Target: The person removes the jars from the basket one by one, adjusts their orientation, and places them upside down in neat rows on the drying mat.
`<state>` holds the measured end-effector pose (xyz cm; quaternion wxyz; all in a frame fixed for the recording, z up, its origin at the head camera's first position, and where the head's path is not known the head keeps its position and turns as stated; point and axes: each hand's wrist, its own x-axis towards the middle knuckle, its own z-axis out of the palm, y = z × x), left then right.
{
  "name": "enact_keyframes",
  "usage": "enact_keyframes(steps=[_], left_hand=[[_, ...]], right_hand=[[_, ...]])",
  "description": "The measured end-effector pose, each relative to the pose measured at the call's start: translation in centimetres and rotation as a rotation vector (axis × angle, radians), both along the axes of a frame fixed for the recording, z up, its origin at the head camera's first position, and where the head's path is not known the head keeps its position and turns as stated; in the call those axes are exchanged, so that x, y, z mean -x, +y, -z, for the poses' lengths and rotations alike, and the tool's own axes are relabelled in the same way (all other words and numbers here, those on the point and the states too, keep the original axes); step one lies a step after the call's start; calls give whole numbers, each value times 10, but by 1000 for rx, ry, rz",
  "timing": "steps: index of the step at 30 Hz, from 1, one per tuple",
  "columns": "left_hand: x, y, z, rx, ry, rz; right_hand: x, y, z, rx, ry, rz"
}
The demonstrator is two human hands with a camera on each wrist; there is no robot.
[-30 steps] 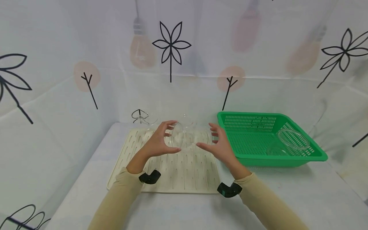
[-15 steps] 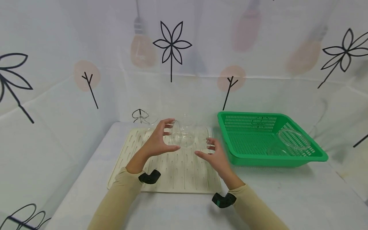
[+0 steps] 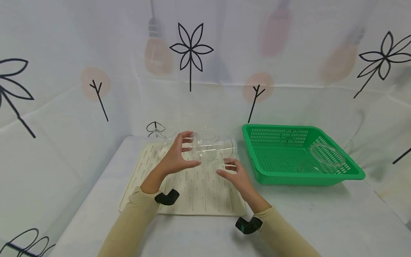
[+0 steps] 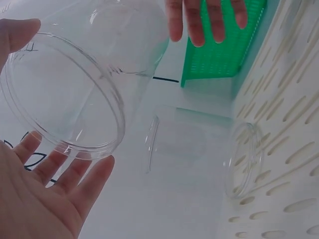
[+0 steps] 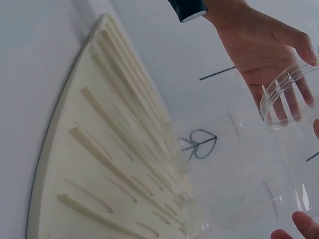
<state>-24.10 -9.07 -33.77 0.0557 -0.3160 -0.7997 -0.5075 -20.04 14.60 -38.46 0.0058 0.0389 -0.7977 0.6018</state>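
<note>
In the left wrist view, the left hand (image 4: pixel 47 196) grips the clear jar (image 4: pixel 119 50) by its mouth, thumb on one side of the rim, fingers on the other. The wall looks stiff, smooth and probably slippery; I judge it rather light, and fragile if it is glass. The thick rim seems the surest hold, with a palm supporting the base.

In the right wrist view, the left fingers show through the transparent mouth.

In the head view, the jar lies sideways above the cream mat (image 3: pixel 202 200). Compared with one second ago, the right hand (image 3: pixel 239 178) is lower, loosely bent below the base end; whether it touches, I cannot tell.
</note>
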Motion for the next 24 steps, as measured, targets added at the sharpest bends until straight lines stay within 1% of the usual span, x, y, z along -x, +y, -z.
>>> enact_keyframes(steps=[3, 5, 10, 13, 16, 18, 24], left_hand=[[1, -1, 1, 8, -28, 3], [1, -1, 2, 20, -61, 3], [-1, -1, 5, 88, -138, -11], [-3, -1, 7, 139, -159, -27], [-5, 0, 8, 164, -171, -38], [-6, 1, 9, 168, -173, -28], [-4, 5, 14, 174, -159, 43]], right_hand=[[1, 3, -4, 40, 25, -5], [2, 5, -7, 64, 47, -2], [3, 9, -19, 120, 124, -12], [5, 11, -25, 132, 159, -24], [5, 11, -31, 141, 187, -41], [5, 11, -35, 151, 207, -63], [3, 7, -46, 188, 273, -157]])
